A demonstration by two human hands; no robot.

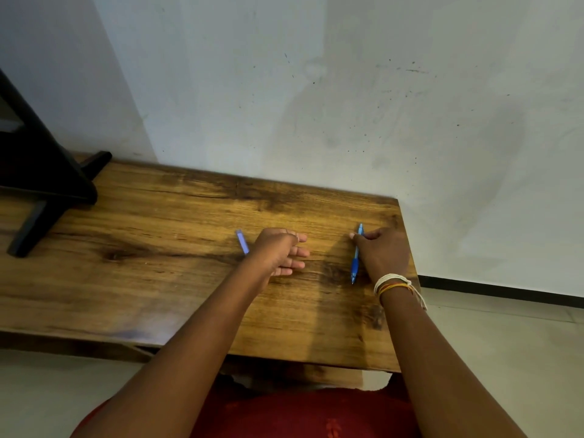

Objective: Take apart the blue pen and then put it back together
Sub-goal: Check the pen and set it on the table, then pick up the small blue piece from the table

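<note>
A blue pen [355,260] lies on the wooden table [158,248] near its right end, tip pointing toward me. My right hand [382,252] rests over the pen's middle, fingers curled against its barrel. A second, lighter blue pen-like piece [242,241] lies left of centre, partly hidden behind my left hand [279,251]. My left hand hovers or rests on the table with its fingers spread and pointing right, nothing in it.
A black stand [44,184] with legs occupies the table's far left. A white wall [347,105] runs along the back edge. The table's right edge is just beyond my right hand; tiled floor [505,358] lies below.
</note>
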